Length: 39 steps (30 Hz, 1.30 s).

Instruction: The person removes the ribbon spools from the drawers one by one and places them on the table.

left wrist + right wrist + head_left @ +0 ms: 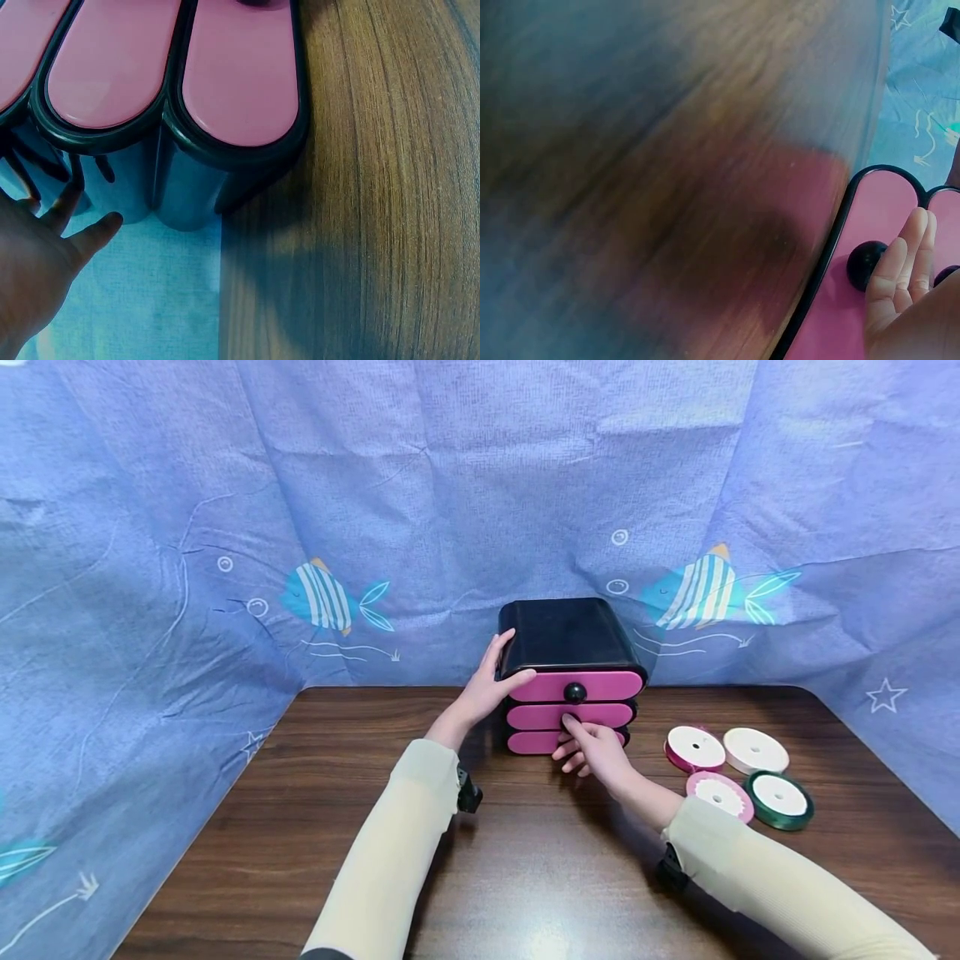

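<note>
A small black cabinet with three pink-fronted drawers stands at the back of the table. My left hand steadies its left side, fingers spread along the wall and thumb at the top front edge. In the left wrist view, that hand lies beside the cabinet's black side. My right hand pinches the round black knob of the middle drawer, mostly hidden by thumb and fingers. The top drawer's knob shows above; the bottom drawer's knob is beside my fingers. All drawers look closed.
Right of the cabinet lie several ribbon spools: a magenta one, a cream one, a pink one and a green one. A blue fish-print cloth hangs behind the brown wooden table.
</note>
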Each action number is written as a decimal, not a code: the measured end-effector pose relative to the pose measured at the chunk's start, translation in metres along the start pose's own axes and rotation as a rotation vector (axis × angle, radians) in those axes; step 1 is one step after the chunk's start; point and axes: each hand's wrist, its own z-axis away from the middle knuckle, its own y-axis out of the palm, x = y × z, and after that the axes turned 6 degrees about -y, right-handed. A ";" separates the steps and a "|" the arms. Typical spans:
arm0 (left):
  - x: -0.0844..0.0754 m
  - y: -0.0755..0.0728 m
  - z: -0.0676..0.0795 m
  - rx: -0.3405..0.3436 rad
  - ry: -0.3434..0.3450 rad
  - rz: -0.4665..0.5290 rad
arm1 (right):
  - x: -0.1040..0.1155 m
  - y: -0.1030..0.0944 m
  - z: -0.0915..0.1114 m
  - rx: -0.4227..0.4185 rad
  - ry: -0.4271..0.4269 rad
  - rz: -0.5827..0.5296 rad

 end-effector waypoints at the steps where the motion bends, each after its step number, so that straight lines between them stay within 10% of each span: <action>1: 0.000 0.000 0.000 -0.001 -0.002 0.001 | 0.000 0.000 0.000 0.004 0.004 -0.005; 22: 0.000 0.001 -0.002 -0.012 0.007 -0.003 | -0.011 -0.022 0.025 0.116 0.064 0.114; 39: -0.001 -0.001 0.001 0.028 0.006 0.010 | -0.023 -0.010 0.007 0.161 0.127 0.179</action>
